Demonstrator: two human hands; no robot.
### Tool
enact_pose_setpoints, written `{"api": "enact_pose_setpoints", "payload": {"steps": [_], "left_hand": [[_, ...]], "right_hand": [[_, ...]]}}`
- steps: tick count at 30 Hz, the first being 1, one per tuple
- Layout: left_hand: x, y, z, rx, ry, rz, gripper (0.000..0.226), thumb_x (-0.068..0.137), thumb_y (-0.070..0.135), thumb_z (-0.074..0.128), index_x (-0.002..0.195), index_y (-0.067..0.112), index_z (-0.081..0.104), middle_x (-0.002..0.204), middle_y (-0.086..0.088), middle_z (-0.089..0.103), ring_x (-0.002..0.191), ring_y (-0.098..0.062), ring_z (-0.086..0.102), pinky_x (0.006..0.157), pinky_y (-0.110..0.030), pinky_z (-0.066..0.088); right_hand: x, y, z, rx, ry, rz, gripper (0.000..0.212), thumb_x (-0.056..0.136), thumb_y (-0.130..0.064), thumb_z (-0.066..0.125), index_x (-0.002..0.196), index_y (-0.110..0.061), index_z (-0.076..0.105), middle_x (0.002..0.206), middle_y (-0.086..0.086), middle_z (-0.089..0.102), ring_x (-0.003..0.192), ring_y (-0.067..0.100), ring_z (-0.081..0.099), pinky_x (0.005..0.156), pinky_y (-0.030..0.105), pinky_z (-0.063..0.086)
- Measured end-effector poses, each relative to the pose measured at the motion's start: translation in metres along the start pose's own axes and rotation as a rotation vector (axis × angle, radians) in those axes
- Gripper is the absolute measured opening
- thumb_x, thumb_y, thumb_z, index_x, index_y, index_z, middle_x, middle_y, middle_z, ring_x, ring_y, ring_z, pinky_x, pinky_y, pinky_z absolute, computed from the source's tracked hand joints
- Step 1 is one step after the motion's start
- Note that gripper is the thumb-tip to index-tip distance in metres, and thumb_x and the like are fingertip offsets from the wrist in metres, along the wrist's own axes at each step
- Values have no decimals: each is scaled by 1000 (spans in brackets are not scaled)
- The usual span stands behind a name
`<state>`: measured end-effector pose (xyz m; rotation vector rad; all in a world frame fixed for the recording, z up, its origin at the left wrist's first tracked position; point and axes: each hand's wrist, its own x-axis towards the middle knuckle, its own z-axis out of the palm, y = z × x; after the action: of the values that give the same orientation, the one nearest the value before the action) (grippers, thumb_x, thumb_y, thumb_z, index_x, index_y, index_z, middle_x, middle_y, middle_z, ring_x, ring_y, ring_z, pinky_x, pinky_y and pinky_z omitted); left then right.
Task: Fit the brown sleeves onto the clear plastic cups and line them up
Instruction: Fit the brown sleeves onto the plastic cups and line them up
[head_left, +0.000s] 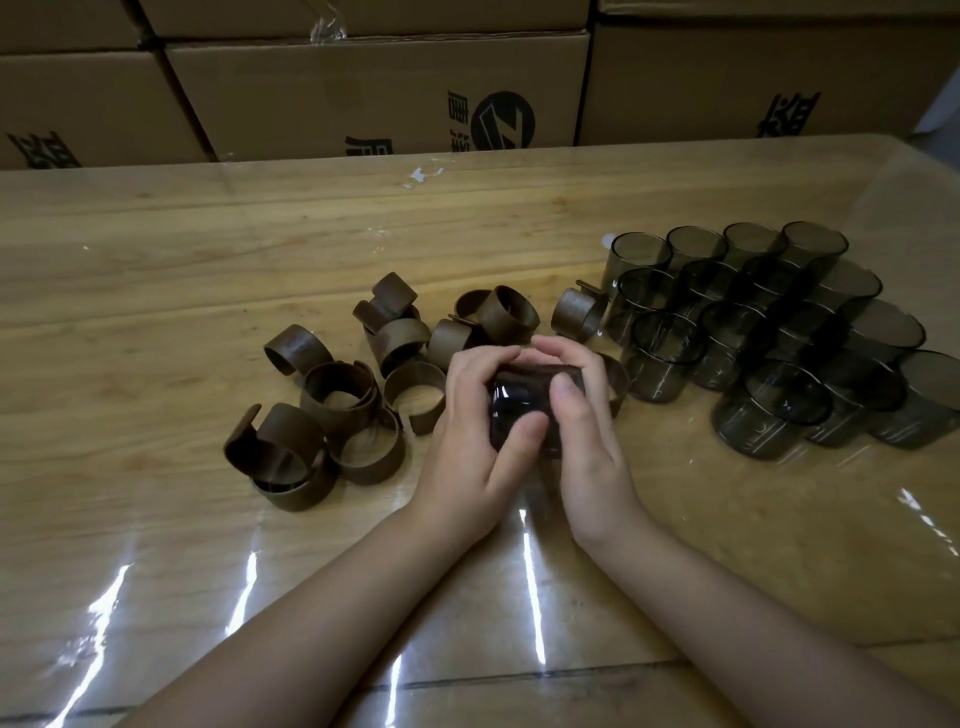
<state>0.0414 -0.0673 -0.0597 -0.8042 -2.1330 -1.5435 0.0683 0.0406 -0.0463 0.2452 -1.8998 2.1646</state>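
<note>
Both hands meet mid-table, fingers curled: left hand and right hand together grip a clear cup with a brown sleeve around its far end.

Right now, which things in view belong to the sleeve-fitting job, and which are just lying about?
Job: smoky clear plastic cup gripped by left hand and right hand; loose brown sleeves; bare cups in rows.
Lying about: stacked cardboard boxes; tape scrap.
</note>
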Motion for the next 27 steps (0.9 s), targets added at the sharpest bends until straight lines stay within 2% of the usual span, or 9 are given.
{"api": "enact_pose_setpoints", "payload": {"steps": [4,8,12,15,17,19,22,25,27], "left_hand": [[1,4,-1,45,-24,47,57,89,52,54,131,17,38,123,-1,40,120,1,40,97,-16,39],[1,8,-3,-9,-98,-87,83,71,44,72,140,38,27,136,11,40,128,-13,45,106,-37,43],[4,6,-4,-210,-42,-305,94,58,44,78,136,35,27,124,41,46,120,5,50,96,-14,44],[3,2,-6,-199,87,-310,77,61,45,76,126,32,38,118,22,54,113,8,53,90,-9,43],[4,1,-7,-156,178,-290,75,62,42,79,124,29,39,119,13,51,112,4,55,90,-10,44],[5,0,-6,-133,212,-280,77,59,31,86,121,29,39,121,6,50,112,0,54,93,-14,43],[7,3,-4,-81,166,-264,75,55,35,86,115,39,41,124,-2,47,114,2,49,98,-14,39],[6,4,-6,-49,128,-242,68,57,47,77,116,44,42,122,5,43,114,14,44,96,-4,33],[6,3,-7,-46,100,-256,72,56,47,79,117,47,42,123,8,40,113,18,42,94,-1,32]], "right_hand": [[3,-1,-2,318,55,271,44,88,-47,43,123,-25,58,118,2,65,112,16,62,88,30,52],[6,-3,-7,610,16,393,58,88,-54,44,132,-17,53,122,12,65,115,23,62,88,31,54],[11,-5,-13,618,-34,441,66,89,-54,38,145,-19,37,132,12,59,122,22,57,102,35,46],[8,-10,-22,-59,-189,102,63,88,-68,32,142,-37,31,130,-7,58,117,4,57,93,20,48],[8,-10,-35,-721,-152,-249,54,95,-54,31,142,-28,37,110,-12,61,95,1,61,74,19,49],[11,-11,-49,-1076,-52,-383,48,95,-42,33,130,-16,53,81,-11,60,67,8,60,55,24,45],[19,-15,-59,-1278,1,-174,42,96,-42,29,115,-16,55,69,0,64,60,25,64,53,40,51],[23,-12,-67,-1470,-14,82,37,98,-45,26,121,-20,41,69,0,60,61,23,61,56,40,53],[22,-9,-67,-1491,-13,115,37,99,-47,27,126,-23,35,69,-2,59,60,19,60,55,38,54]]}}
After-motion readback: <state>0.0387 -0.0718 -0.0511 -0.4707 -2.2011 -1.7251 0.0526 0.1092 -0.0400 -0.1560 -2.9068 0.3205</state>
